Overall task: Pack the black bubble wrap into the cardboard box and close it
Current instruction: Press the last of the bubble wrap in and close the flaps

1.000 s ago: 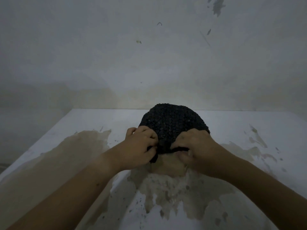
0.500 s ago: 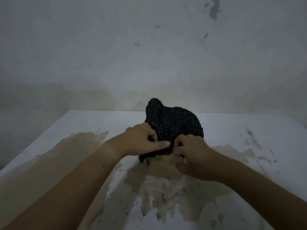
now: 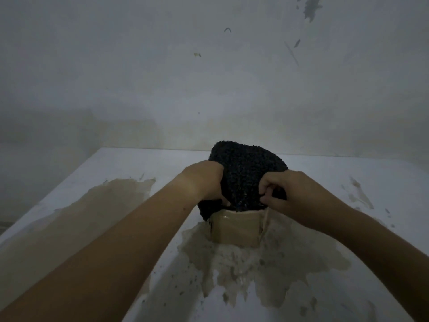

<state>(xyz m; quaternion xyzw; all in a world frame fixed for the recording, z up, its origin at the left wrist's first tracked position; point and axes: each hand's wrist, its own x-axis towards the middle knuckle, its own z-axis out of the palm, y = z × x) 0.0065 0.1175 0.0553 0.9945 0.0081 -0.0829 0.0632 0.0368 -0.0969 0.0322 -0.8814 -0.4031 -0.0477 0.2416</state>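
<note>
Gripping black bubble wrap (image 3: 246, 173) atop cardboard box (image 3: 236, 227): right hand (image 3: 292, 194) fingers (image 3: 270, 184) curled, left hand (image 3: 204, 180) seemingly likewise.

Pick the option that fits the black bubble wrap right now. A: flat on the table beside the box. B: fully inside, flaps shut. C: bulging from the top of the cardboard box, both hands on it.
C: the black bubble wrap mounds above the cardboard box, left hand and right hand gripping it.
</note>
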